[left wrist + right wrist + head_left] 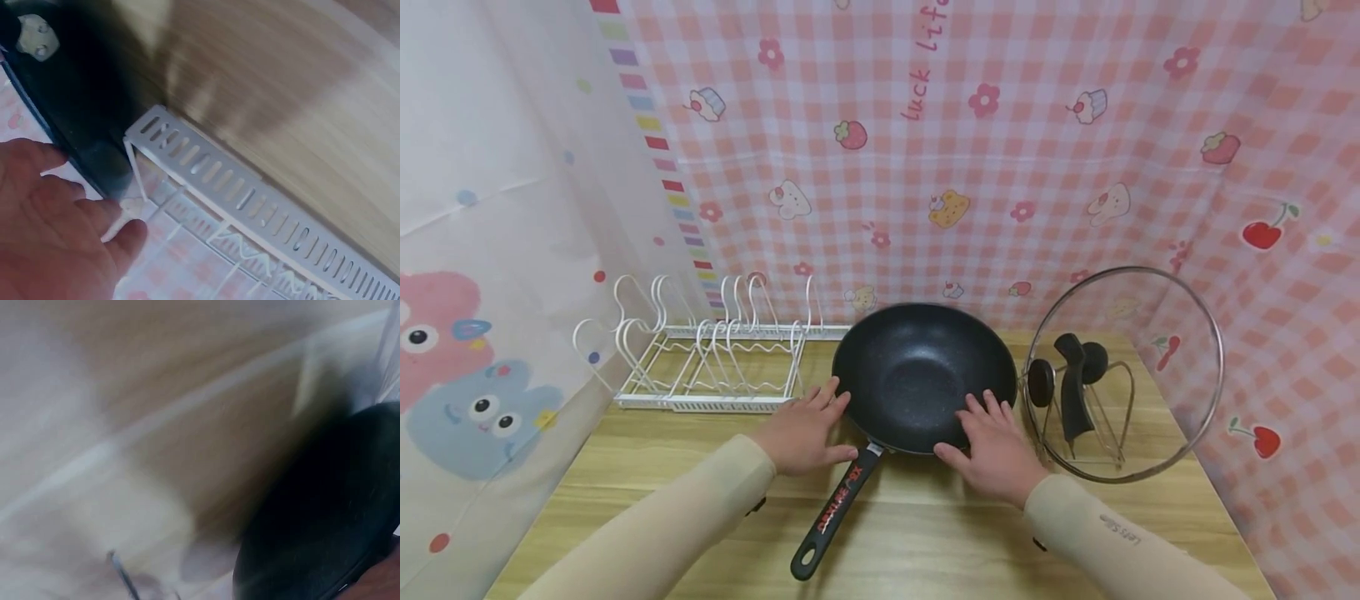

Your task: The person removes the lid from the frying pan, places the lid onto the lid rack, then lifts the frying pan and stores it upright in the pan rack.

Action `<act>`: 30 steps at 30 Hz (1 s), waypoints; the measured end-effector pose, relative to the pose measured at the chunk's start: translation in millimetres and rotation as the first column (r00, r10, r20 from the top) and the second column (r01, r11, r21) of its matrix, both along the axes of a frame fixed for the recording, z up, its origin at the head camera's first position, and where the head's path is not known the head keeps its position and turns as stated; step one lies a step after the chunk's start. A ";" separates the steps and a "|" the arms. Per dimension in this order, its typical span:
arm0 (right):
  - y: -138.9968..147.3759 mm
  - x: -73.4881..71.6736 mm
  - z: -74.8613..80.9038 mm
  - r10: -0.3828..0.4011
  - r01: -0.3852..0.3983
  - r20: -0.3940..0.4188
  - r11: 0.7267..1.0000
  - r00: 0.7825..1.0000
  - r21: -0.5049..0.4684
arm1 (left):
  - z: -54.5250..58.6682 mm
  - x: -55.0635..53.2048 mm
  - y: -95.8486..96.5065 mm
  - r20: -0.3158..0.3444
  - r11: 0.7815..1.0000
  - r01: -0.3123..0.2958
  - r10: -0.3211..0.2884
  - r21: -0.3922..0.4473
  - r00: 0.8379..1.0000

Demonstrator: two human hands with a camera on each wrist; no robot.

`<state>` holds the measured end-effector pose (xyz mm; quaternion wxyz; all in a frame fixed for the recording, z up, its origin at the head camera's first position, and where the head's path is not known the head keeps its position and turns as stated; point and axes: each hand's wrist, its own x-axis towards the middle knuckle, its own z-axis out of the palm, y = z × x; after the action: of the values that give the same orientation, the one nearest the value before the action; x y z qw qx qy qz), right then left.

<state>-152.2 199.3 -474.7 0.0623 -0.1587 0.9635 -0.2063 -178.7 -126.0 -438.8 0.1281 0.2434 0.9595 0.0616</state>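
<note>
"luck life" on pink checked cloth (910, 167); pan handle (838, 510) lettered in red, unclear; right sleeve (1116, 546): "Let's", rest blurred.

To the left on a wooden table (925, 546), a white wire rack (722, 406); to the right, a clear round lid (1123, 350) tilted at a wire stand (1131, 408). Behind, pink checked cloth (880, 92); far left, white cartoon-print cloth (512, 242).
</note>
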 end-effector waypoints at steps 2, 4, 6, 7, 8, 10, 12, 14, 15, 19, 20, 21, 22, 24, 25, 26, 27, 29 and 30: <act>-4.3 1.5 -2.3 0.004 -0.004 0.004 1.000 1.000 0.015 | -2.2 -2.6 -0.3 0.013 1.000 0.002 -0.002 0.012 1.000; -7.2 2.9 -4.0 0.003 -0.004 0.016 1.000 1.000 0.025 | -4.0 -4.1 -0.5 0.039 1.000 0.000 0.000 0.013 0.999; -8.6 3.8 -4.5 0.003 -0.003 0.017 1.000 1.000 0.027 | -5.4 -5.1 -0.7 0.060 1.000 -0.005 0.004 0.011 0.998; -8.9 4.1 -4.3 0.001 -0.001 0.018 1.000 1.000 0.024 | -5.8 -5.3 -0.8 0.066 1.000 -0.008 0.007 0.015 0.998; -9.1 4.4 -3.7 0.000 0.000 0.019 1.000 1.000 0.019 | -6.0 -5.6 -0.9 0.068 1.000 -0.009 0.008 0.019 0.998; -8.9 4.6 -2.3 0.000 0.000 0.022 1.000 1.000 0.014 | -6.9 -6.1 -1.2 0.066 1.000 -0.010 0.009 0.020 0.998; -8.7 5.0 -0.5 0.002 -0.002 0.026 1.000 1.000 0.015 | -7.9 -6.8 -1.6 0.064 1.000 -0.010 0.008 0.024 0.998; -8.5 5.0 0.4 0.005 -0.005 0.029 1.000 1.000 0.018 | -8.7 -7.1 -2.0 0.062 1.000 -0.010 0.009 0.025 0.998; -8.3 5.0 0.7 0.006 -0.007 0.031 1.000 1.000 0.018 | -9.1 -7.1 -2.1 0.061 1.000 -0.009 0.008 0.024 0.998; -7.2 4.0 0.7 0.014 -0.014 0.024 1.000 1.000 0.019 | -8.8 -5.7 -2.2 0.057 1.000 -0.008 0.007 0.019 0.998; -6.6 3.8 0.6 0.016 -0.016 0.020 1.000 1.000 0.019 | -8.3 -5.4 -1.9 0.057 1.000 -0.008 0.007 0.018 0.998; -6.0 3.5 0.2 0.017 -0.017 0.016 1.000 1.000 0.022 | -8.3 -5.0 -1.7 0.057 1.000 -0.007 0.006 0.017 0.998; -5.5 3.2 -0.3 0.018 -0.018 0.011 1.000 1.000 0.024 | -8.0 -4.6 -1.4 0.057 1.000 -0.006 0.005 0.016 0.998; -4.8 2.9 -0.8 0.020 -0.020 0.006 0.999 1.000 0.030 | -7.7 -3.9 -0.8 0.059 1.000 -0.006 0.005 0.015 0.998; -4.3 2.7 -1.2 0.019 -0.019 0.006 0.999 1.000 0.028 | -7.2 -3.6 -0.6 0.059 1.000 -0.005 0.004 0.014 0.998; -3.9 2.4 -1.4 0.021 -0.021 0.004 0.999 1.000 0.025 | -7.0 -3.2 -0.4 0.060 1.000 -0.005 0.005 0.014 0.998; -3.6 2.1 -1.6 0.021 -0.021 0.005 0.999 1.000 0.027 | -7.0 -3.0 -0.3 0.060 1.000 -0.005 0.005 0.012 0.998; -3.0 1.2 -1.3 0.020 -0.020 0.004 1.000 1.000 0.023 | -6.4 -2.4 0.0 0.060 1.000 -0.007 0.006 0.011 0.998; -2.4 0.5 -1.5 0.022 -0.022 -0.001 1.000 1.000 0.021 | -6.1 -2.3 0.2 0.061 1.000 -0.007 0.006 0.009 0.998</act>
<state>-151.6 196.9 -476.2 0.0658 -0.1686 0.9639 -0.1952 -181.0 -125.8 -444.9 0.1558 0.2390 0.9556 0.0740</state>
